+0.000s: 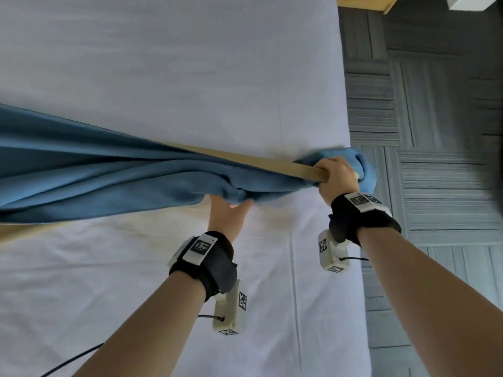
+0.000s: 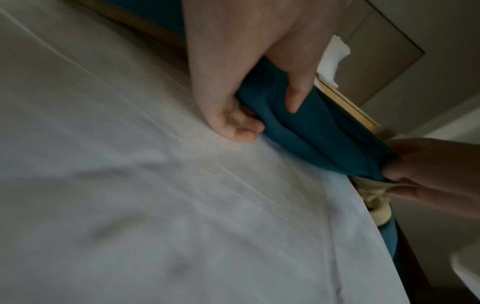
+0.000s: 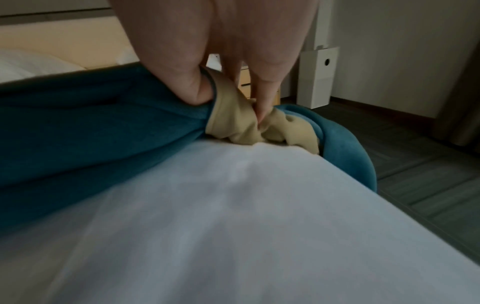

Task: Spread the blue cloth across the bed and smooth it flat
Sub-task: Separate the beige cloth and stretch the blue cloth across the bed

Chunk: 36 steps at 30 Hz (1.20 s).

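**Blue cloth gathered at the bed's right edge, spreading barely begun**

Blue fabric with a tan border strip, the blue cloth runs as a bunched, rope-like band across the bed, from the left side of the head view to the right edge of the mattress. It is deeply folded along its length and covers only a narrow strip of the white sheet; one end curls over the right edge toward the floor.

The right hand is at that right edge, fingers curled tight round the gathered end, tan border and blue together, as the right wrist view confirms. The left hand sits a little further in from the edge, on the near side of the band; the left wrist view shows its thumb and fingers pinching a fold of the cloth against the sheet.

The step in hand looks like drawing the cloth taut across the bed's width and finding an edge to open. Next, the hands probably need to separate the folds: hold the border at the right edge, pull the near layer toward the near edge of the bed, then sweep flat palms over the creases. A tight bunch may drag the sheet beneath.
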Each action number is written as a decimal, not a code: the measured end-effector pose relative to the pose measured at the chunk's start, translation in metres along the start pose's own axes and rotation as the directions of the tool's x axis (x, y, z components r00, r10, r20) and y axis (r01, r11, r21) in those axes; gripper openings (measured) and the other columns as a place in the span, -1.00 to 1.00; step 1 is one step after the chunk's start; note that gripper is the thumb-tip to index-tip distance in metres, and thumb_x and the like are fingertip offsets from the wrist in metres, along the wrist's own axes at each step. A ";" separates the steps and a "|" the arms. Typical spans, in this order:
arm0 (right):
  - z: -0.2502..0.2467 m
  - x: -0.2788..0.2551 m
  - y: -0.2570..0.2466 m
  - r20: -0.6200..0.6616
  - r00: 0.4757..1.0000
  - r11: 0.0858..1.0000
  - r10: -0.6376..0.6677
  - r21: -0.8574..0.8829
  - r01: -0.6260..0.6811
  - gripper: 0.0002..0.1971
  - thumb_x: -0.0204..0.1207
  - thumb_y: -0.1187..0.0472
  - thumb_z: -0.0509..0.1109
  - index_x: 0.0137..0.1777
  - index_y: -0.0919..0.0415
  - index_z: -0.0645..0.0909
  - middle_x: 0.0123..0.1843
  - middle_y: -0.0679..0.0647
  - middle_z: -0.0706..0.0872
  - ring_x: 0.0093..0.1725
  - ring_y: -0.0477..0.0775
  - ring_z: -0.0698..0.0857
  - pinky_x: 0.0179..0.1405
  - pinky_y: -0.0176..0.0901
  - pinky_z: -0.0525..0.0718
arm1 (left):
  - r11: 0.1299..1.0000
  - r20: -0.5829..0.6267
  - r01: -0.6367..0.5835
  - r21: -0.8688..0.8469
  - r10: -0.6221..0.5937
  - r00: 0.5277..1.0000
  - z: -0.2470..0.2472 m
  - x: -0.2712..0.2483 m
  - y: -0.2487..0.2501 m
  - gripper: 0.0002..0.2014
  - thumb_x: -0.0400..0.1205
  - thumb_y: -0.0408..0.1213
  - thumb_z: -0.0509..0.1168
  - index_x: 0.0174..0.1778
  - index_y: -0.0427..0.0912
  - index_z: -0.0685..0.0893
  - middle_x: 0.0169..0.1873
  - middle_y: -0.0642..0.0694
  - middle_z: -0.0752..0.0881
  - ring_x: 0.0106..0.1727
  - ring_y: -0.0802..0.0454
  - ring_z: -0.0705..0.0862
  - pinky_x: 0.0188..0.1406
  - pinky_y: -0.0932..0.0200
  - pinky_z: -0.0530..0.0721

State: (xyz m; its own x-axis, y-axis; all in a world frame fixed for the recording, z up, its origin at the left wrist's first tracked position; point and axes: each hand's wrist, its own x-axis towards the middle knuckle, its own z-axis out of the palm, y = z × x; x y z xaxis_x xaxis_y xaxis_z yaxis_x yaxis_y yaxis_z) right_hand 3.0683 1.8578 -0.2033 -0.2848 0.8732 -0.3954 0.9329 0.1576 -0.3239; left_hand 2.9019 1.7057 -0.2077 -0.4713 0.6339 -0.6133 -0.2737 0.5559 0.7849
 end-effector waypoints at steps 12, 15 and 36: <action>-0.055 0.003 0.040 0.224 0.956 0.978 -0.191 -0.041 0.205 -0.67 0.41 0.14 0.31 0.17 0.15 0.54 0.17 0.22 0.61 0.19 0.33 0.57 0.10 0.07 0.58 | 0.647 -0.254 0.022 -0.762 -0.330 0.909 0.081 -0.060 -0.008 -0.75 0.53 -0.21 0.38 0.13 -0.04 0.65 0.07 -0.01 0.76 0.12 0.05 0.70 0.02 0.14 0.65; -0.040 -0.017 0.041 0.256 0.963 0.989 -0.082 -0.095 0.110 -0.51 0.41 0.07 0.35 0.30 0.25 0.43 0.31 0.28 0.46 0.30 0.42 0.47 0.31 0.23 0.48 | 0.765 -0.171 0.101 -0.636 -0.267 0.948 0.105 -0.081 -0.015 -0.57 0.57 -0.28 0.37 0.38 -0.13 0.55 0.26 0.02 0.63 0.27 0.10 0.59 0.00 0.30 0.60; -0.086 0.103 0.051 0.309 0.864 0.758 -0.397 -0.421 0.498 -0.76 0.54 0.32 0.19 0.19 0.22 0.47 0.03 0.46 0.66 0.02 0.49 0.66 -0.24 0.01 0.46 | 0.842 -0.521 0.014 -0.539 -0.347 0.780 0.092 -0.059 -0.058 -0.82 0.61 -0.45 0.17 -0.13 -0.05 0.50 0.00 -0.26 0.61 0.10 -0.29 0.63 0.09 -0.26 0.66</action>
State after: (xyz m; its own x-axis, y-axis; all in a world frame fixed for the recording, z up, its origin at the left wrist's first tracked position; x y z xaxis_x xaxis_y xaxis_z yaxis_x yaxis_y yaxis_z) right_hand 3.1051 1.9948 -0.1866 -0.6844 0.5499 -0.4788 0.6578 0.7488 -0.0804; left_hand 3.0222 1.6856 -0.2250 -0.7095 0.0217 -0.7044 -0.6892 0.1876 0.6999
